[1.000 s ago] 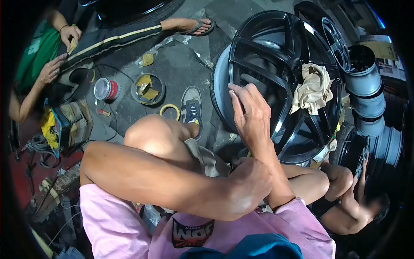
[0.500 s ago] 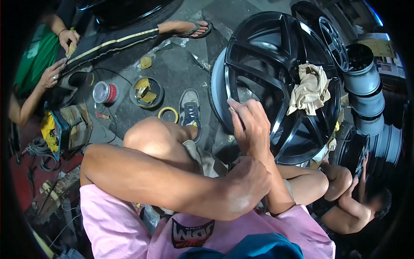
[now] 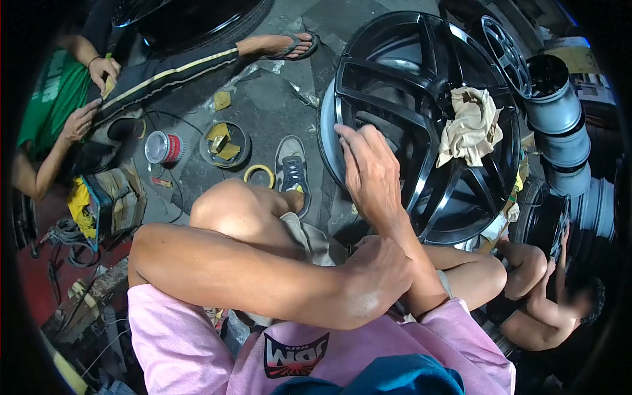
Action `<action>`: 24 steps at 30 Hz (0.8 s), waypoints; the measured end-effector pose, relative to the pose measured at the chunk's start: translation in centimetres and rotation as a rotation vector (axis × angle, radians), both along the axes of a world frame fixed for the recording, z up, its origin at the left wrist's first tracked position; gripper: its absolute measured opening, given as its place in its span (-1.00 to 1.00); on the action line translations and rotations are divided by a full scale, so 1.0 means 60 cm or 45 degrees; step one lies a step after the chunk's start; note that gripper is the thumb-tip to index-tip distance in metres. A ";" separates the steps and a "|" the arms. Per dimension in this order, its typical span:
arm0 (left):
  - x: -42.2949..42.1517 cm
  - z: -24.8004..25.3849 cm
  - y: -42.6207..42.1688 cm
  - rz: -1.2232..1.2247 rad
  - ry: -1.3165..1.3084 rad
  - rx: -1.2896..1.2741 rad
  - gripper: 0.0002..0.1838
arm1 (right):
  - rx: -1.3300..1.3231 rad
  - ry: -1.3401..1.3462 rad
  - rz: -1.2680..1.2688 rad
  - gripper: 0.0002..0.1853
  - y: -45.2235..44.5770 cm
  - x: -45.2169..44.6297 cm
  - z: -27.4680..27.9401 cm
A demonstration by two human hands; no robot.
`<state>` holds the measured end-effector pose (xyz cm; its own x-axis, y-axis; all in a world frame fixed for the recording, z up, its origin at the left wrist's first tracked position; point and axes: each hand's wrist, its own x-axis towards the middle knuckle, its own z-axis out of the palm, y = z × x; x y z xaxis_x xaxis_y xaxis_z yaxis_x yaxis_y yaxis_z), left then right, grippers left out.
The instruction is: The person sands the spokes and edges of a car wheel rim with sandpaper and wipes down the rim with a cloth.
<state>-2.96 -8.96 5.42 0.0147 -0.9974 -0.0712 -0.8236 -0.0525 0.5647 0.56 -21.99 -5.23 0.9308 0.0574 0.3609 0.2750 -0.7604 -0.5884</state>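
A large black spoked car wheel rim [image 3: 415, 118] lies face up in front of me. My right hand [image 3: 374, 168] is over its near left edge, with bent fingers drawn together; whatever lies between the fingertips is hidden or too small to name. My left hand [image 3: 382, 270] is closed with the knuckles up, against my right forearm. Its fingertips are hidden, so I cannot make out what is in it. A crumpled beige cloth [image 3: 471, 125] rests on the rim's spokes near the hub.
Left of my shoe [image 3: 291, 168] are a yellow tape roll [image 3: 259, 176], a bowl [image 3: 243, 155] with yellowish pieces and a can [image 3: 158, 146]. A co-worker's leg [image 3: 178, 72] stretches across the upper left. Wheel barrels [image 3: 559, 141] are stacked at right, near another person [image 3: 540, 309].
My right hand has moved up and slightly left along the rim's edge. My left hand stays by my right forearm. The view has shifted a little.
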 end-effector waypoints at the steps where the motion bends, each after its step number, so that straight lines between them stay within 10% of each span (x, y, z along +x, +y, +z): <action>1: 0.004 0.003 -0.006 -0.036 0.023 0.096 -0.85 | 0.001 -0.007 0.008 -0.67 -0.001 -0.006 0.001; 6: 0.009 -0.001 0.003 -0.069 0.000 0.142 -0.85 | -0.033 -0.016 0.031 -0.67 -0.006 0.000 0.002; 8: 0.017 -0.009 0.030 0.069 -0.217 -0.577 -0.79 | -0.018 0.004 0.013 -0.67 -0.003 0.000 0.002; 11: 0.040 0.018 0.057 -0.030 -0.724 -0.539 -0.77 | -0.006 0.028 -0.003 -0.67 0.000 -0.012 0.003; 17: -0.012 -0.021 0.026 0.169 -0.127 -0.475 -0.77 | 0.027 -0.015 0.004 -0.72 -0.007 0.027 0.005; 24: -0.010 -0.023 0.029 0.074 -0.419 -0.460 -0.85 | 0.305 0.203 -0.213 -0.84 -0.045 0.012 0.042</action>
